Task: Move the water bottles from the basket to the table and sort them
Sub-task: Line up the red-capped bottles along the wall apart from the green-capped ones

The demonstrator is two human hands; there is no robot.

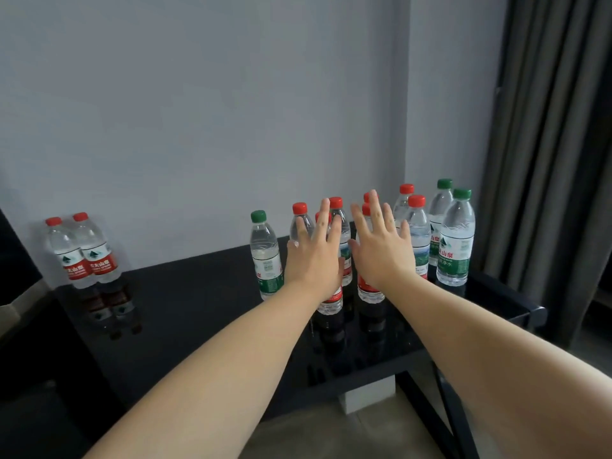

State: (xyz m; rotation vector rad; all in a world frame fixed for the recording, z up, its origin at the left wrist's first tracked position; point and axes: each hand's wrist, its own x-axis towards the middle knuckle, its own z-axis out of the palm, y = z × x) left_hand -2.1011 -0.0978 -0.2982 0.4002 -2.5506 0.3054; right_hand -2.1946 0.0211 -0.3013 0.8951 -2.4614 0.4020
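Sorting step, by my reading; basket not in view, all bottles upright on surface [198, 309]. Red pair [82, 256] stands well left of left hand [314, 256]; green bottle [266, 256] just left of it. Both hands flat, fingers spread, gripping nothing; red cluster [369, 291] behind them. Green pair [455, 240] just right of right hand [381, 250]. Next move likely: grasp stray green bottle, carry it across to green pair.
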